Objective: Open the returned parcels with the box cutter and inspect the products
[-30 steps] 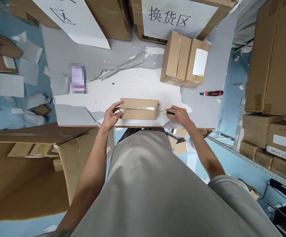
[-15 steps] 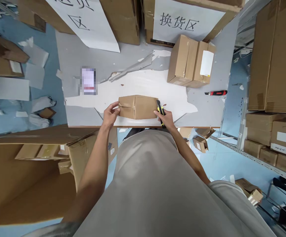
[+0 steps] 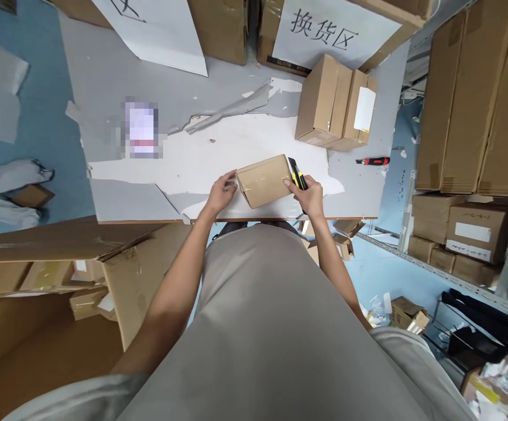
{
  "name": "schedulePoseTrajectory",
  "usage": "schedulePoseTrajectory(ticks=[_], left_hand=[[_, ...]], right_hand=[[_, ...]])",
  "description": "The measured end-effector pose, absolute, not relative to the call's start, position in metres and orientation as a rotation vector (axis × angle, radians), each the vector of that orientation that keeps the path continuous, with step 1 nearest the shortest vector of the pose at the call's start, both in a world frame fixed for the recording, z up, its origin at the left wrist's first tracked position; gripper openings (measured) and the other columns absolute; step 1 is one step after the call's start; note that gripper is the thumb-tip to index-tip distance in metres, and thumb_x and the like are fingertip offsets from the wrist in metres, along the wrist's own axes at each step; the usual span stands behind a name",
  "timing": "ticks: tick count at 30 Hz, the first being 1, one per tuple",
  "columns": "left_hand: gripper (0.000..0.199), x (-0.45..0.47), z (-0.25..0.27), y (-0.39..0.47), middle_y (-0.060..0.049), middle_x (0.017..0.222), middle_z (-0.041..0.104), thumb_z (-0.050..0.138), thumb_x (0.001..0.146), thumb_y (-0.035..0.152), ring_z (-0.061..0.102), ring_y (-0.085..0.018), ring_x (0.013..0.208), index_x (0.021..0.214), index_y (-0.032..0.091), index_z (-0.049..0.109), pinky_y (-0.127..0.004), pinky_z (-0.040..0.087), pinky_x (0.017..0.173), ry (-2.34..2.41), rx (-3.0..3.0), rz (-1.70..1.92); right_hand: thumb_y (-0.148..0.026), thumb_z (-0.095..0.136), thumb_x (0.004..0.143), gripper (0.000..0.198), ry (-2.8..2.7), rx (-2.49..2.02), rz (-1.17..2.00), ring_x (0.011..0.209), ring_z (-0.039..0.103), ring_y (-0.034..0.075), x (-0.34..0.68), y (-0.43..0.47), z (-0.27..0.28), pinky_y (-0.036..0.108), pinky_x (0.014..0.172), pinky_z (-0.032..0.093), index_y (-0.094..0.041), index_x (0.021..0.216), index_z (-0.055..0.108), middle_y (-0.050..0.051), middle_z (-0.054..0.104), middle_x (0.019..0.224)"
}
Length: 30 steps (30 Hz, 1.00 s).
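A small brown cardboard box (image 3: 265, 182) is tilted over the near side of the table, its left end turned toward me. My right hand (image 3: 311, 196) is closed around a black and yellow utility knife (image 3: 297, 174), and its thumb also presses on the box's right end. At the box's left end is my left hand (image 3: 222, 193), fingers apart and slightly bent, the fingertips at or just off its upper left corner. Whether they touch the cardboard I cannot tell.
Two taped boxes (image 3: 337, 105) stand at the back right, near a red and black utility knife (image 3: 373, 161). A blurred-out phone-like item (image 3: 142, 128) lies at left. Torn white paper (image 3: 210, 146) covers the tabletop. A large open carton (image 3: 135, 286) sits below left; shelved boxes (image 3: 469, 99) stand at right.
The box has turned and tipped up, with a different face now toward me. Both hands have shifted right with it, and my left hand has loosened from its left end.
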<state>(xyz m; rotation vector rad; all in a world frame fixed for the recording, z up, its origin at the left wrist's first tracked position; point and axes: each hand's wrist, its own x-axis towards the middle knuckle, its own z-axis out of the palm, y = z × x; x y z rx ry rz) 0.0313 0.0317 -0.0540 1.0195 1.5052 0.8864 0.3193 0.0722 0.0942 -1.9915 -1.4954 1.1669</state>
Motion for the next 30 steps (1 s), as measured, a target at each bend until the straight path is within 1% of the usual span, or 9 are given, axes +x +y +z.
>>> schedulePoseTrajectory(ticks=[4,8,11,13,15,19,22,26,30], left_hand=[[0.052,0.019,0.005,0.047,-0.014,0.152,0.078,0.072,0.101,0.055,0.077,-0.03,0.134,0.141,0.023,0.079,-0.046,0.066,0.112,1.469,1.027,1.015],[0.041,0.024,0.046,0.067,-0.012,0.129,0.086,0.086,0.092,0.051,0.081,-0.031,0.124,0.119,0.019,0.086,-0.044,0.068,0.108,1.473,1.096,0.953],[0.034,0.026,0.052,0.078,-0.012,0.117,0.088,0.089,0.09,0.045,0.083,-0.03,0.114,0.11,0.017,0.087,-0.046,0.069,0.108,1.469,1.091,0.928],[0.033,0.024,0.052,0.082,-0.012,0.115,0.088,0.092,0.089,0.044,0.083,-0.03,0.113,0.108,0.017,0.087,-0.048,0.069,0.109,1.459,1.087,0.914],[0.035,0.021,0.052,0.084,-0.012,0.114,0.088,0.095,0.087,0.045,0.083,-0.031,0.112,0.107,0.018,0.087,-0.049,0.069,0.11,1.442,1.082,0.902],[0.035,0.017,0.054,0.084,-0.011,0.114,0.089,0.095,0.088,0.047,0.083,-0.03,0.112,0.106,0.018,0.088,-0.048,0.069,0.11,1.414,1.075,0.895],[0.032,0.017,0.052,0.083,-0.011,0.115,0.089,0.093,0.09,0.043,0.083,-0.03,0.113,0.108,0.018,0.088,-0.047,0.069,0.111,1.403,1.08,0.893],[0.024,0.018,0.046,0.082,-0.01,0.115,0.089,0.09,0.092,0.033,0.083,-0.03,0.114,0.11,0.018,0.089,-0.049,0.068,0.112,1.399,1.091,0.911],[0.019,0.02,0.043,0.082,-0.008,0.113,0.089,0.089,0.091,0.027,0.083,-0.03,0.114,0.108,0.018,0.089,-0.05,0.067,0.115,1.403,1.086,0.922]], right_hand=[[-0.086,0.072,0.096,0.065,-1.556,-2.01,1.112,0.078,0.069,0.017,0.316,0.074,0.089,0.028,0.069,0.058,-0.021,0.088,0.073,0.004,0.076,0.1],[-0.082,0.067,0.103,0.062,-1.679,-2.087,1.007,0.094,0.077,0.023,0.315,0.075,0.095,0.033,0.084,0.064,-0.02,0.097,0.076,0.009,0.079,0.107],[-0.072,0.059,0.113,0.057,-1.828,-2.087,0.803,0.118,0.079,0.031,0.309,0.066,0.111,0.042,0.105,0.064,-0.019,0.126,0.079,0.017,0.081,0.127],[-0.062,0.048,0.12,0.057,-1.879,-2.046,0.773,0.127,0.079,0.032,0.3,0.055,0.123,0.045,0.112,0.062,-0.02,0.152,0.07,0.02,0.08,0.14],[-0.053,0.041,0.122,0.058,-1.927,-1.991,0.907,0.125,0.082,0.03,0.285,0.042,0.133,0.045,0.112,0.064,-0.021,0.168,0.058,0.017,0.082,0.141],[-0.04,0.047,0.121,0.058,-2.094,-1.882,1.19,0.122,0.085,0.032,0.251,0.023,0.143,0.043,0.109,0.065,-0.024,0.176,0.052,0.011,0.086,0.137],[-0.032,0.049,0.119,0.059,-2.189,-1.923,1.179,0.13,0.083,0.034,0.233,0.02,0.145,0.043,0.11,0.064,-0.024,0.178,0.05,0.012,0.084,0.145],[-0.031,0.049,0.12,0.057,-2.278,-2.019,1.164,0.134,0.081,0.035,0.222,0.021,0.155,0.042,0.11,0.063,-0.022,0.177,0.052,0.014,0.08,0.153],[-0.03,0.046,0.121,0.059,-2.366,-2.169,1.14,0.12,0.085,0.035,0.209,0.021,0.169,0.043,0.105,0.063,-0.023,0.179,0.049,0.014,0.087,0.136]])
